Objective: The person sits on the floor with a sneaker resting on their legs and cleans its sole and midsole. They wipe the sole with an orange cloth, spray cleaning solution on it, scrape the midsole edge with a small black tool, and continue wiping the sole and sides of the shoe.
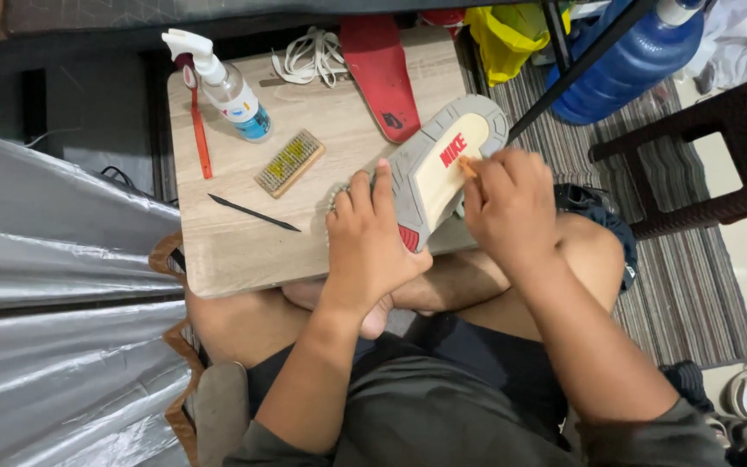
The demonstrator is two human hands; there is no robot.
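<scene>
Dark shorts [443,406] cover the lap nearest the lens. Above them, a grey shoe [430,173] is held sole-up at the wooden tabletop's [244,251] near edge, clasped at its heel by the left hand [369,238]. The right hand [512,203] is closed on a small orange-tipped tool [467,166] pressed against the sole. A wooden brush [290,163], a spray bottle [226,86] and a red insole [382,73] lie beyond.

Home floor corner: low wooden table [244,251], striped rug [693,285], water jug [624,65].
</scene>
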